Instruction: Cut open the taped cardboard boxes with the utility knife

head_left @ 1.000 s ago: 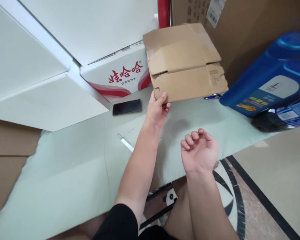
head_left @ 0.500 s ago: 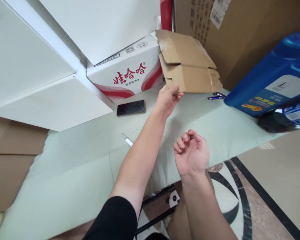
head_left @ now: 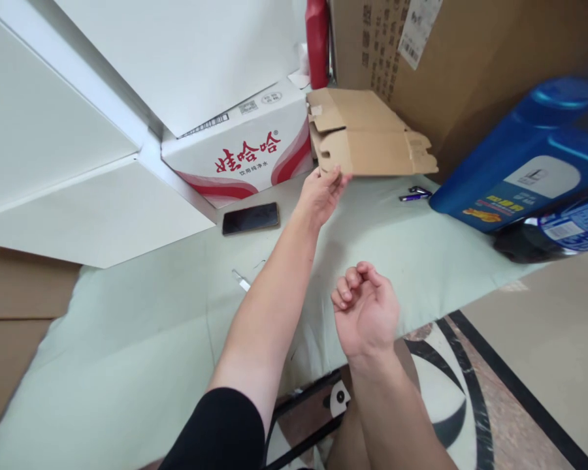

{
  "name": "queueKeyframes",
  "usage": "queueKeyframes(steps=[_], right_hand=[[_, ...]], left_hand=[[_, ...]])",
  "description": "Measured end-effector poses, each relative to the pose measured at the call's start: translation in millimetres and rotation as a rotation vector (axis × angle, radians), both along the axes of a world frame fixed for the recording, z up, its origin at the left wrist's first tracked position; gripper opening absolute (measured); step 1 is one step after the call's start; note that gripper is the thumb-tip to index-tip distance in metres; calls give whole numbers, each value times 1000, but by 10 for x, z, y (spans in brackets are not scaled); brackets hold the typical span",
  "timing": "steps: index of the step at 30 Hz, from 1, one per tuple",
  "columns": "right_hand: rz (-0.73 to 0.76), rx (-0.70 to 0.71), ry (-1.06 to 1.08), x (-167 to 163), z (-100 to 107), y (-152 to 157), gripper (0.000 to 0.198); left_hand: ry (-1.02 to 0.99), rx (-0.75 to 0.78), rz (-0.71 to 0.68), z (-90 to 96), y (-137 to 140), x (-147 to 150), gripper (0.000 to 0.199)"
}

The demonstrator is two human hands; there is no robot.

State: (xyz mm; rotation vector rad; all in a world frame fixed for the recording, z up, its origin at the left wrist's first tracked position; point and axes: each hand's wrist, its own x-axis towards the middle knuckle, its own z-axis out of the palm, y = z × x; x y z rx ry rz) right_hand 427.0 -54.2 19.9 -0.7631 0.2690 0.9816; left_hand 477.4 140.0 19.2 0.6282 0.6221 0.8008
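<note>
My left hand (head_left: pixel 322 194) reaches forward over the cloth-covered table and pinches the near left corner of a flattened brown cardboard box (head_left: pixel 372 147) between thumb and fingers. The cardboard lies with its flaps folded out, beside a white drinking-water carton (head_left: pixel 255 153) with red lettering. Closer to me, my right hand (head_left: pixel 367 310) hovers above the table's front edge, palm up. Its fingers are loosely curled and nothing is in it. A dark phone (head_left: pixel 251 219) rests in front of the carton. Left of my forearm is a slim white tool (head_left: pixel 242 281), partly hidden by the arm.
Blue pens (head_left: pixel 415 194) lie right of the cardboard. A large blue bottle (head_left: pixel 514 163) and a dark drink bottle (head_left: pixel 543 235) stand at the right. A big brown carton (head_left: pixel 494 65) and a red bottle (head_left: pixel 317 46) are behind. White panels (head_left: pixel 78 215) border the left.
The cardboard's far side has sunk, so it lies flatter, and more of the red bottle shows behind it. My left hand keeps its pinch; my right hand is nearly still. The view has shifted slightly.
</note>
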Motion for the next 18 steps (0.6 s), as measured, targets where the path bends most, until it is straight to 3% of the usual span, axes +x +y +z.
queueKeyframes(steps=[2, 5, 7, 9, 12, 18], right_hand=[[5, 3, -7, 1, -8, 5, 22], [9, 6, -21, -15, -10, 18, 21], [25, 8, -23, -41, -5, 23, 21], [55, 16, -24, -79, 5, 22, 22], [139, 28, -43, -171, 23, 17, 24], [405, 61, -230, -580, -23, 50, 24]], left_hand=[[-43, -28, 31, 0, 6, 15, 15], [53, -34, 24, -14, -101, -152, 31], [130, -15, 8, -24, -245, -431, 18], [163, -14, -29, -26, -427, -845, 7], [183, -16, 22, -22, -718, -1650, 9], [199, -31, 494, -8, -1206, -3274, 7]])
